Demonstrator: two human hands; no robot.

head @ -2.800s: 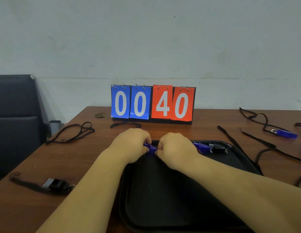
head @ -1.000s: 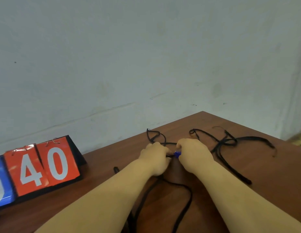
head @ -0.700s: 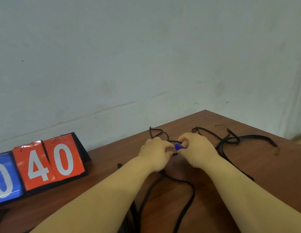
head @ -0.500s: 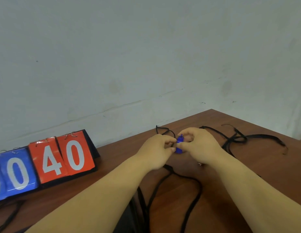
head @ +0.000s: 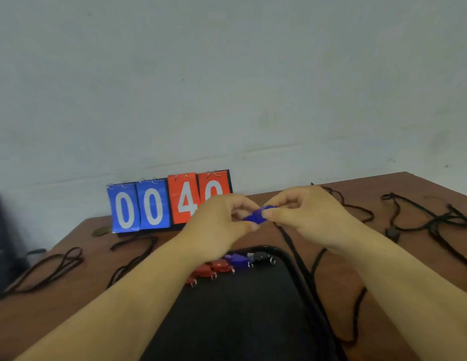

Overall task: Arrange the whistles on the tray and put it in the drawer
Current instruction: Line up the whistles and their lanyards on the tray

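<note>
A small blue whistle (head: pixel 255 217) is pinched between my left hand (head: pixel 219 225) and my right hand (head: pixel 305 217), held in the air above the far rim of the black tray (head: pixel 253 321). Both hands have fingertips closed on it. Along the tray's far edge lies a row of whistles: red whistles (head: pixel 214 268), another blue whistle (head: pixel 237 259) and a black whistle (head: pixel 261 257). My left forearm hides the left end of that row.
A flip scoreboard (head: pixel 167 204) reading 00 40 stands at the wall. Loose black lanyards lie on the brown table at the left (head: pixel 57 264) and right (head: pixel 435 220). One black lanyard (head: pixel 300 259) runs beside the tray's right rim.
The view has swung back left to the tray and scoreboard. Both hands carried the blue whistle from the lanyards at the right to above the tray's far edge.
</note>
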